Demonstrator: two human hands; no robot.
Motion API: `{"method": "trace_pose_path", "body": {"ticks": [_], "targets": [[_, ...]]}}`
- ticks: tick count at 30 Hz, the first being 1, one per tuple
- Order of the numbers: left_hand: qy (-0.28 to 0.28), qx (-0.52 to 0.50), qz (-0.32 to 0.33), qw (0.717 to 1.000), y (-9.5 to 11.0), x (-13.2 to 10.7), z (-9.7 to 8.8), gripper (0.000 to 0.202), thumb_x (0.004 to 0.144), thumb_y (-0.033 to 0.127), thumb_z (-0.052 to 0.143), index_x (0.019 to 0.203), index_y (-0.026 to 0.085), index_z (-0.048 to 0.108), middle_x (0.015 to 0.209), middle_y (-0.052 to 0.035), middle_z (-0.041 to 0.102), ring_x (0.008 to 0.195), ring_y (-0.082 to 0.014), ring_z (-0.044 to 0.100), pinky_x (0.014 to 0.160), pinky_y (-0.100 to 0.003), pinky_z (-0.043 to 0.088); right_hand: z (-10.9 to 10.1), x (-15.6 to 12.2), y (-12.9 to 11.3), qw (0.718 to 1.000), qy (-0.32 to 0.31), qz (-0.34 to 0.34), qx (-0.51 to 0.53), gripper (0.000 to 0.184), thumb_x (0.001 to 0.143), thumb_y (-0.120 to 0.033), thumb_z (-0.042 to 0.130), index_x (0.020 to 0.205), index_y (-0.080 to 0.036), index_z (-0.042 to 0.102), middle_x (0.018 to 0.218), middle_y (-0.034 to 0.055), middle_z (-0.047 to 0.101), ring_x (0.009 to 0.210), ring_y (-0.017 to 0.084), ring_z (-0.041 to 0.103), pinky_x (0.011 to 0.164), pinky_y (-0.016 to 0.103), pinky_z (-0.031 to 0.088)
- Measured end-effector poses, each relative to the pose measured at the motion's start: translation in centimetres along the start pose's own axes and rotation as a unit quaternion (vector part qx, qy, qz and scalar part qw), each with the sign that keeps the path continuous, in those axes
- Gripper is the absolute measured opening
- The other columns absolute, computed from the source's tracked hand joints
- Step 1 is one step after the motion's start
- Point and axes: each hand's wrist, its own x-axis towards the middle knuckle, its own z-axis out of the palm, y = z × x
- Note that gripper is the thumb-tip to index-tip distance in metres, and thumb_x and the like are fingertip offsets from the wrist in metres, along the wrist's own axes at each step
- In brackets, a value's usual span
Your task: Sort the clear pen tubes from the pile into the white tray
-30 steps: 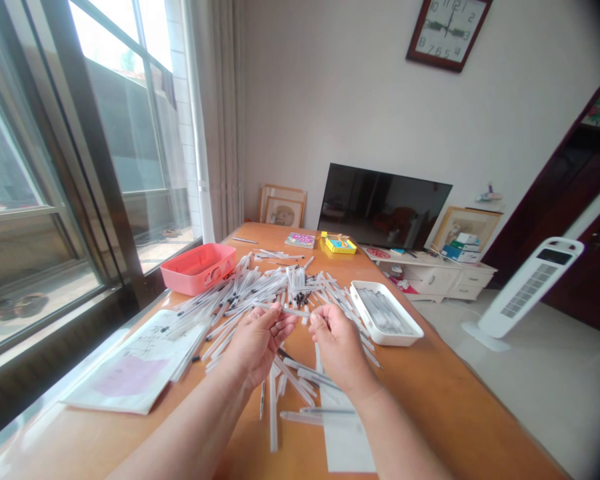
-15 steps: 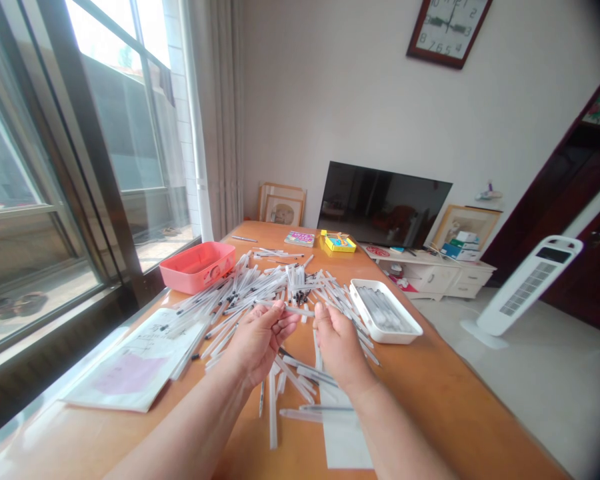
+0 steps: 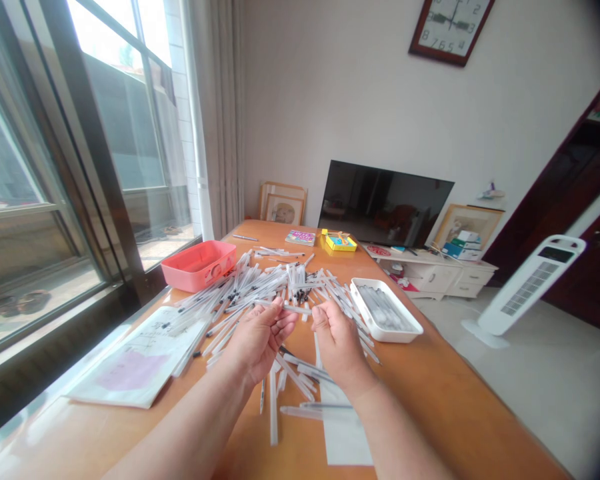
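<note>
Left hand (image 3: 259, 340) and right hand (image 3: 337, 347) are raised over the table, palms turned inward and apart, with a narrow gap between them. From my remote position I read the left fingertips as at or on a slim transparent plastic ballpoint pen (image 3: 291, 309), which lies roughly level across the gap, just ahead of both hands. The right thumb and fingers are bunched together near its far end. I cannot tell whether either hand is clamped on it, or whether it rests on the pile behind.

That pen sits directly before a large loose heap of similar clear pens (image 3: 260, 285), strewn crosswise, many with black tips, on an orange wooden table (image 3: 445, 407). A smaller spill of pens (image 3: 295, 377) lies nearer the body, partly on a white paper sheet (image 3: 345, 437). A white rectangular plastic tray (image 3: 387, 331) holding aligned pens stands right of the heap. A coral-pink plastic box (image 3: 199, 265) stands left of it, with printed paper sheets (image 3: 133, 360) nearer the window.

Assessment: each pen should be light, stiff and smooth, prone to rolling and to slipping from a loose grip. Thin barrels may snag neighbours in the heap. Best hold is a fingertip pinch at mid-barrel, clear of the black tip.
</note>
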Motion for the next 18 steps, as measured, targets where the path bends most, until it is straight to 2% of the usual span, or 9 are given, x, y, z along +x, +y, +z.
{"method": "trace_pose_path", "body": {"ticks": [3,6,10,14,18], "targets": [[0.005,0.006,-0.001,1.000,-0.1,-0.1,0.3,0.010,0.086,0.017,0.068,0.087,0.014,0.059,0.080,-0.0084,0.071,0.073,-0.0151,0.073,0.065,-0.021,0.060,0.4,0.1,0.1,0.999,0.029,0.010,-0.033,0.028,0.099,-0.041,0.039,0.080,-0.024,0.051,0.069,0.0014,0.060,0.061,0.018,0.050,0.058,0.030,0.030],[0.006,0.017,0.012,1.000,-0.2,-0.2,0.6,0.011,0.086,0.018,0.068,0.087,0.014,0.057,0.082,-0.0099,0.072,0.075,-0.0160,0.073,0.066,-0.022,0.060,0.7,0.2,0.4,0.997,0.044,0.053,-0.020,0.032,0.097,-0.045,0.042,0.074,-0.024,0.050,0.064,0.0006,0.057,0.058,0.018,0.048,0.056,0.030,0.029],[-0.011,0.043,0.042,0.998,-0.2,-0.4,0.8,0.015,0.086,0.021,0.069,0.088,0.014,0.056,0.088,-0.0117,0.073,0.079,-0.0176,0.074,0.069,-0.023,0.060,1.2,0.4,1.1,0.986,0.031,0.139,0.081,0.041,0.096,-0.054,0.041,0.070,-0.024,0.051,0.060,-0.0003,0.054,0.058,0.018,0.049,0.055,0.030,0.035],[-0.016,0.048,0.047,0.998,-0.3,-0.6,1.0,0.017,0.086,0.025,0.069,0.092,0.016,0.056,0.086,-0.0103,0.072,0.078,-0.0174,0.073,0.069,-0.024,0.060,1.4,0.3,1.1,0.970,0.014,0.178,0.167,0.044,0.094,-0.060,0.043,0.073,-0.023,0.055,0.059,-0.0010,0.053,0.055,0.016,0.048,0.054,0.029,0.039],[-0.031,0.043,0.019,0.998,-0.3,-0.6,0.9,0.017,0.086,0.025,0.069,0.094,0.015,0.057,0.087,-0.0097,0.072,0.082,-0.0189,0.074,0.073,-0.026,0.060,1.1,0.1,0.7,0.950,-0.016,0.206,0.234,0.048,0.091,-0.064,0.045,0.074,-0.020,0.057,0.057,-0.0009,0.054,0.052,0.014,0.048,0.051,0.026,0.039]]}}
